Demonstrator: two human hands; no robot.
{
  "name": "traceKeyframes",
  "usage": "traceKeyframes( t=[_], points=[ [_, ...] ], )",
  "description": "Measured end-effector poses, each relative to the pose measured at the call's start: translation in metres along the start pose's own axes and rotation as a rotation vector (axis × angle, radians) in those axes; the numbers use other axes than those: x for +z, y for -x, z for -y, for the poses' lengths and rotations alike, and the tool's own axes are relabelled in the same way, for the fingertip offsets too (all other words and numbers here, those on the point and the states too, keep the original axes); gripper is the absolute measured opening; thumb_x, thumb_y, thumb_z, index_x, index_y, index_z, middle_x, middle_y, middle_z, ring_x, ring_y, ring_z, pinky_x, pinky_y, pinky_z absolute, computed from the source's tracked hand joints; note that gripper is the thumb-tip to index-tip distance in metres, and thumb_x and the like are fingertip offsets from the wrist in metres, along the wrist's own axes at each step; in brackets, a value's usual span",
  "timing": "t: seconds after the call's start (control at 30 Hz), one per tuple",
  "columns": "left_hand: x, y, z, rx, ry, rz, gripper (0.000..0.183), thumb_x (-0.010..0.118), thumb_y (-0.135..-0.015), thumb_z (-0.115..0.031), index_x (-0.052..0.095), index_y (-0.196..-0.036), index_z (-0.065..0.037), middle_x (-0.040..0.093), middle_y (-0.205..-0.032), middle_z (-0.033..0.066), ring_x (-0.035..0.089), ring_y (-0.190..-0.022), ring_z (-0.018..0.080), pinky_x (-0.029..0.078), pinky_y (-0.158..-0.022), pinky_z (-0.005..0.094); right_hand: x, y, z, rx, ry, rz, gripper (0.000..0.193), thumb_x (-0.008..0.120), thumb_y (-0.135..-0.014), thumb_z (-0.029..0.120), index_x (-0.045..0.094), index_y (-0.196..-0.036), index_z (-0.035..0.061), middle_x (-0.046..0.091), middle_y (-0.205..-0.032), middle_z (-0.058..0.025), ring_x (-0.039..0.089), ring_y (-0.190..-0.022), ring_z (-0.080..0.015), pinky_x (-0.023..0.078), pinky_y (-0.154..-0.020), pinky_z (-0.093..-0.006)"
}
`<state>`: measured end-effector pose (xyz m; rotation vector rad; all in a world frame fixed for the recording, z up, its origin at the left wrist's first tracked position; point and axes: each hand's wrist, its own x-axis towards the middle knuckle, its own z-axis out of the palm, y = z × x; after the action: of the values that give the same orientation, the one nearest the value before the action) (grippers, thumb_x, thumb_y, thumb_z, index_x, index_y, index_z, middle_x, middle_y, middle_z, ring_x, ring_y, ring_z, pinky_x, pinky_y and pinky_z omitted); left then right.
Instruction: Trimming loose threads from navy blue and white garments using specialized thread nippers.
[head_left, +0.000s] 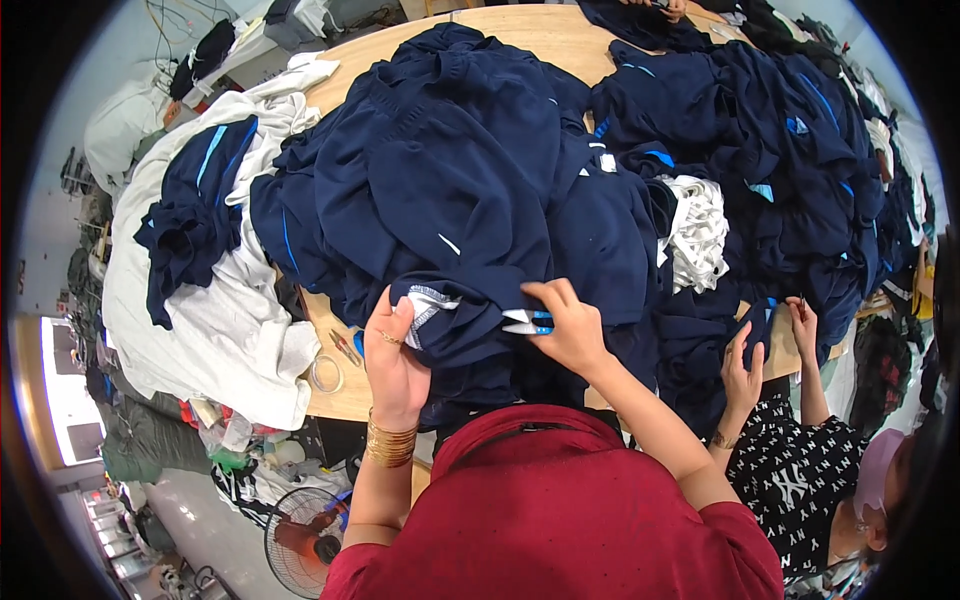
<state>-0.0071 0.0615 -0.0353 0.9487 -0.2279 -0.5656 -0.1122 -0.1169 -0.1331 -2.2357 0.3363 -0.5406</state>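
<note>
My left hand (397, 355) is closed on the edge of a navy garment (470, 300), thumb on top, where a folded-back part shows white cloth with a stitched seam. Thread snips (527, 323) with pale blades and blue handles sit in my right hand (572, 328), their blades pointing left against the navy cloth. Under and beyond my hands rises a large heap of navy garments (440, 150). Some of the fingers on the snips' handles are hidden.
Another pair of snips (345, 347) and a tape roll (326, 373) lie left of my left hand. White fabric (250, 350) covers the table's left side. White strips (697, 235) are bunched at right. A co-worker's hands (743, 370) handle navy cloth nearby. A fan (305, 540) stands lower left.
</note>
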Motion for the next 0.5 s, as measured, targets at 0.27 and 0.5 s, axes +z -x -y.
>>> traceKeyframes(
  t=[0.27,0.5],
  points=[
    [-0.073,0.0,-0.011,0.202,-1.052,-0.232,0.008,0.055,-0.081,0.003,0.051,-0.081,-0.004,0.05,-0.06,-0.003,0.049,-0.054,0.002,0.037,-0.048,0.0172,-0.059,-0.006,0.004,-0.019,-0.112,-0.266,0.023,0.06,-0.066,-0.004,0.062,-0.088,0.0028,0.061,-0.078,-0.0093,0.061,-0.068,-0.0208,0.047,-0.063,-0.0275],
    [-0.031,0.025,-0.029,-0.327,-0.945,0.493,0.019,0.07,-0.073,-0.003,0.052,-0.078,-0.005,0.054,-0.063,-0.0017,0.052,-0.051,0.0061,0.044,-0.049,0.0223,-0.121,0.013,0.018,0.045,-0.268,-0.444,0.034,0.042,-0.064,-0.01,0.062,-0.09,-0.0034,0.061,-0.083,-0.0068,0.057,-0.074,-0.0127,0.043,-0.071,-0.0218]
  ],
)
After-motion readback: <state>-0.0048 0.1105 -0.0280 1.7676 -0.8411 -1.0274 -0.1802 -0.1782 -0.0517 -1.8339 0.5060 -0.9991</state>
